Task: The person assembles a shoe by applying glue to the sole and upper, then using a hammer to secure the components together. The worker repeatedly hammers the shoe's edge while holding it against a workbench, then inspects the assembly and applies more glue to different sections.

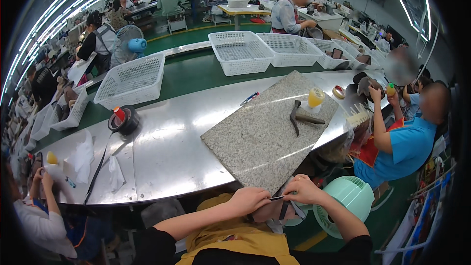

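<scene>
Holding a dark strap (283, 205) between both hands, you work just below the near edge of the steel table (167, 152). Your left hand (249, 200) pinches one end with thumb and fingers, and your right hand (303, 189) is closed on the other, the two hands almost touching. The strap hangs down from your grip over a brownish piece in your lap; what exactly that piece is cannot be told.

Right in front of your hands lies a grey stone slab (260, 137), set at an angle on the table. On its far part rest a hammer (296, 116) and, just beside it, a yellow bottle (315, 98). Well to your left sits a roll of black tape (124, 120) with a length trailing toward the table edge. White baskets (131, 79) stand along the green belt beyond. A mint-green fan (349, 197) is near your right elbow.
</scene>
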